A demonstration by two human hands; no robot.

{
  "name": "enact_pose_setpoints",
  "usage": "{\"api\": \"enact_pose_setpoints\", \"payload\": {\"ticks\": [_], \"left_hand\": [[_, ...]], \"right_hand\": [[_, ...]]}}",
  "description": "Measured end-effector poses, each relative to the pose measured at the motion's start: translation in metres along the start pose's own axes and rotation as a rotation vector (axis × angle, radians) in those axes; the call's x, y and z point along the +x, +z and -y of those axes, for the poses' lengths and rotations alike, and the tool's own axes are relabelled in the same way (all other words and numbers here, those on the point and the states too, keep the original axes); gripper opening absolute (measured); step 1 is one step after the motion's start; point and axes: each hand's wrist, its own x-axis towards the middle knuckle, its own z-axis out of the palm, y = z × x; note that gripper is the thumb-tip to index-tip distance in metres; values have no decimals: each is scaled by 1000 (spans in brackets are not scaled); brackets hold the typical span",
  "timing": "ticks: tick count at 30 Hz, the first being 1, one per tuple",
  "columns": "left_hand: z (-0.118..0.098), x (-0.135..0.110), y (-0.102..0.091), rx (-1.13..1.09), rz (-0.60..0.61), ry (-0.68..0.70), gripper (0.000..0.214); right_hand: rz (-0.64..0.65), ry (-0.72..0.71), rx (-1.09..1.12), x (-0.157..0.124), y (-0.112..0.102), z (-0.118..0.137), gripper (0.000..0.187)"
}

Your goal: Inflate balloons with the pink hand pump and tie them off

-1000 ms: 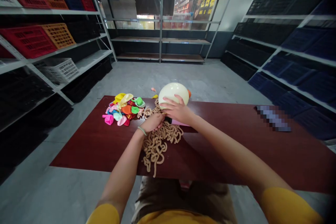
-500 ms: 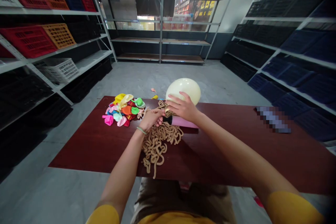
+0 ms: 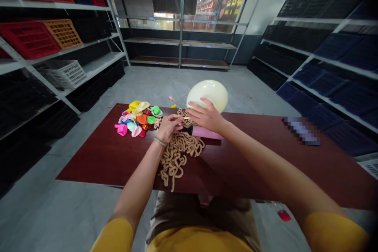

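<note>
A pale yellow inflated balloon (image 3: 211, 90) is held just past the far edge of the table. My right hand (image 3: 206, 116) rests against its near side, fingers stretched toward the neck; its thumb is hidden. Close by on the left, my left hand (image 3: 169, 126) pinches the balloon's thin neck between closed fingertips. Below the hands lies a pink hand pump (image 3: 206, 132) with a black end, beside and partly over a heap of long tan balloons (image 3: 174, 155). Left of my left hand sits a pile of uninflated colored balloons (image 3: 138, 118).
The dark red table (image 3: 97, 157) spans the view. A pixelated flat object (image 3: 302, 130) lies on its right side. Shelves with red crates (image 3: 28, 39) stand at left, dark blue crates (image 3: 339, 71) at right. A few small balloons are on the floor beyond.
The view has tipped slightly downward. My left fingers have shifted off the pump's black end and are now pinched at the balloon's neck; the right hand stays on the balloon.
</note>
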Motion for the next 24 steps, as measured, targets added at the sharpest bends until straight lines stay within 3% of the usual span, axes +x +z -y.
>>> {"api": "enact_pose_setpoints", "payload": {"ticks": [5,10,17,21,24], "left_hand": [[-14,-7,-1,254,165,-5,27],[-19,-17,-4,559,224,204,23],[2,-17,-15,730,18,375,20],[6,-16,-20,770,-54,361,19],[6,-16,-22,791,-89,370,17]], "right_hand": [[11,56,180,-14,-10,4,39],[17,77,145,-21,-18,18,42],[35,72,137,-17,-20,56,38],[172,-94,344,-32,-14,93,22],[226,-61,449,-42,-8,115,19]]}}
